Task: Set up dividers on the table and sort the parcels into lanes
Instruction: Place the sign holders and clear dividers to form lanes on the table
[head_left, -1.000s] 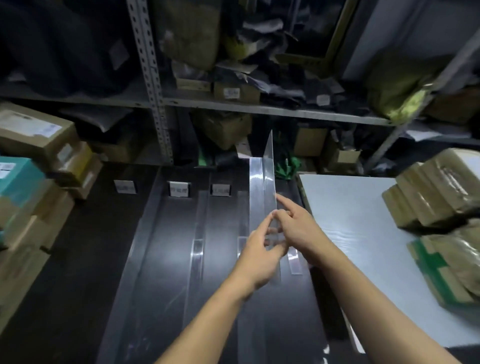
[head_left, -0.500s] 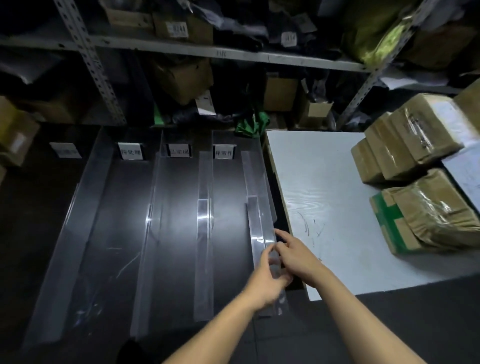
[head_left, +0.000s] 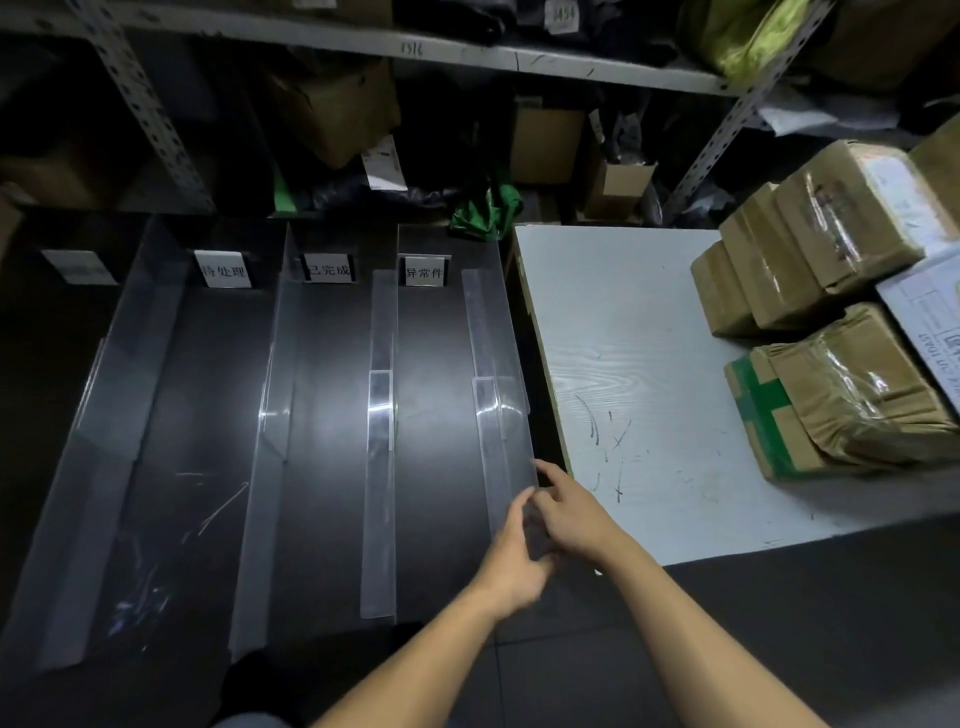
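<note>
Both hands work the near end of the rightmost clear divider (head_left: 488, 364), which stands along the right edge of the black counter (head_left: 322, 467), just beside the white counter (head_left: 623, 364); the left hand (head_left: 511, 564) has its grip clamped on the near end from the left, thumb and fingers pinching the plastic, while the right hand (head_left: 569, 517) rests against it from the right with its grip apart, forefinger stretched out along the edge. To seat it well, I judge the base strip should lie flat on the counter and the wall run parallel to the three other dividers (head_left: 382, 415), so the lane under the right label (head_left: 425, 270) keeps an even width from far to near; steadying both sides at once should stop the thin sheet from bowing or tipping toward the gap between the counters. The divider is transparent, L-shaped in section, long and narrow, with a glare patch midway where two lengths seem to overlap; its far end reaches the label row. The tape-wrapped brown parcels (head_left: 831, 395) sit stacked at the right of the white counter, not yet sorted.
</note>
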